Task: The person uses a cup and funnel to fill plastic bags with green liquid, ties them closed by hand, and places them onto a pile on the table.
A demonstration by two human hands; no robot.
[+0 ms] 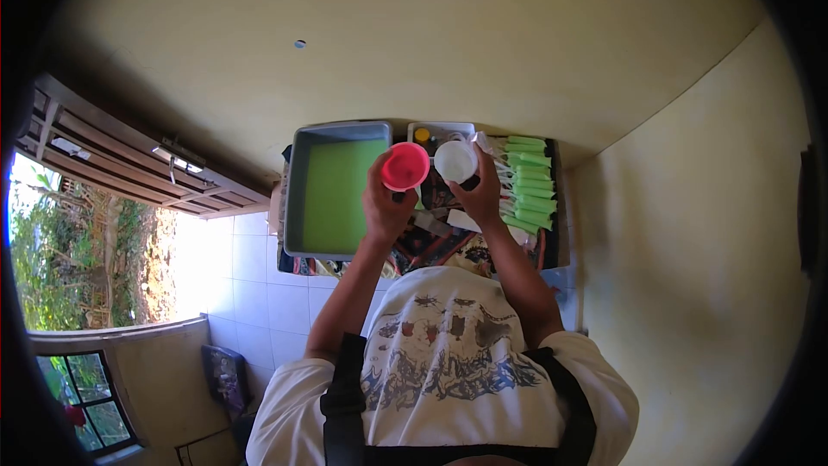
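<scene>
Head view shows our left hand (386, 203) with fingers clenched around a pink cup (405, 166), our right hand (479, 194) grasping a white cup (455, 160) just beside it; the gray tray (297, 198) of green liquid lies left of both, nearer the left fingers.

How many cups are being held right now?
2. A pink cup is in the left hand, over the edge of the grey tray of green liquid. A white cup is in the right hand, beside the green packets. More may be hidden.
</scene>
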